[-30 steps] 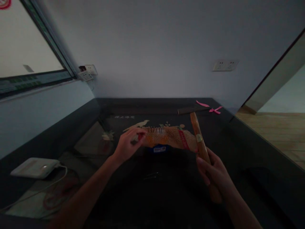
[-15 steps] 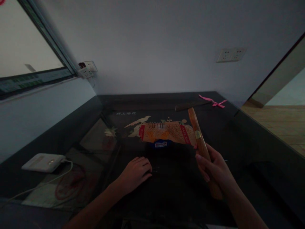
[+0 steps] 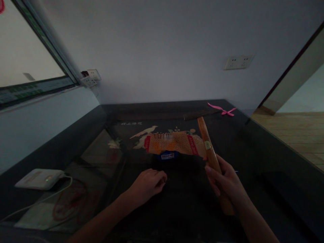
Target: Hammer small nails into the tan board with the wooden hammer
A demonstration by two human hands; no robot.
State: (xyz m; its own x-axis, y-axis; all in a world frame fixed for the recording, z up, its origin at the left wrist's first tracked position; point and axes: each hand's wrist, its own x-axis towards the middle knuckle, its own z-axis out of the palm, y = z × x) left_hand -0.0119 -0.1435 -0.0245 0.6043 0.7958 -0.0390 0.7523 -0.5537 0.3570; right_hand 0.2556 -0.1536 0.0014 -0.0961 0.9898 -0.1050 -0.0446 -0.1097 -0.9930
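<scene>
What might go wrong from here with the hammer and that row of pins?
- Left hand sits near the patterned wrapper; a stray swing might catch its fingers.
- Hammer, in the right hand, could mark the glossy tabletop if it slips.
- Thin pins stand at the wrapper's far edge; an off-centre knock may bend them.

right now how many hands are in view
2: the left hand, fingers curled, on the near side of the blue object; the right hand, gripping the hammer by its handle.

From here I see a white rectangular plastic device [image 3: 40, 179] and a white rectangular wall socket [image 3: 238, 62].
</scene>
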